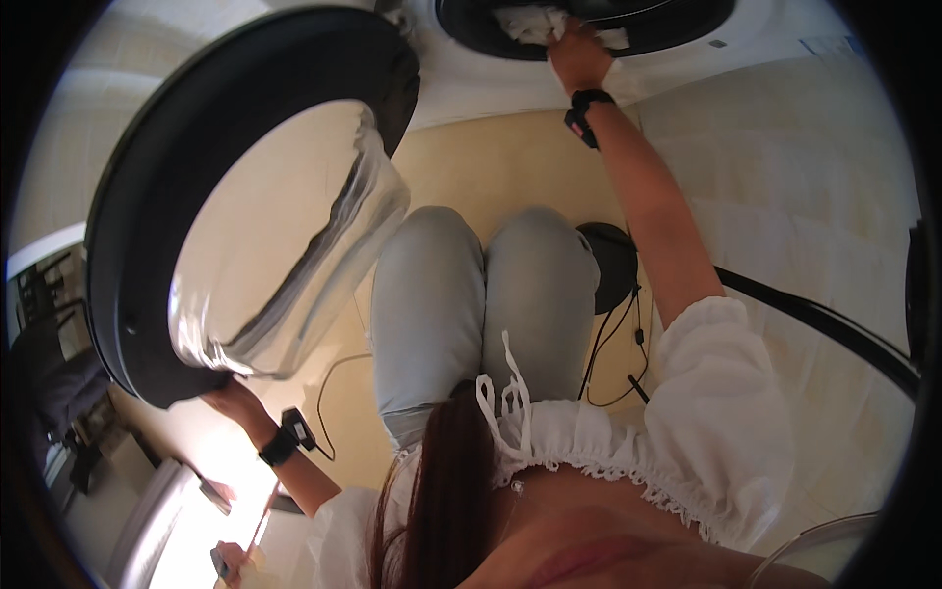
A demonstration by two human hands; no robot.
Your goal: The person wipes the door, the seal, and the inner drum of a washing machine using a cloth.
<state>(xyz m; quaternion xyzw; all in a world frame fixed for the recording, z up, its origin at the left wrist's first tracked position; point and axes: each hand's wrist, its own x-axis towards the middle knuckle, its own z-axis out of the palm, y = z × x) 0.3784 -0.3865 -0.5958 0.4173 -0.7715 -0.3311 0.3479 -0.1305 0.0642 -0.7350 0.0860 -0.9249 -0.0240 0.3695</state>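
Note:
At the left, the round door of a front-loading washing machine [140,243] stands swung out, with its black rim and clear glass bowl [287,243] facing me. My left hand [234,403] is at the lower edge of that rim, its fingers partly hidden behind it. Up at the top, my right hand [581,55] reaches into the black-rimmed opening [677,29] of the white machine. White cloth [531,23] is at its fingers, bunched inside the opening. Both wrists wear black bands with small devices.
A black round base [609,266] with cables lies on the floor right of my knees. A black pole [824,324] crosses near the tiled wall [795,169] at right. A thin cable [324,390] runs over the floor. Furniture and a bright light fill the lower left.

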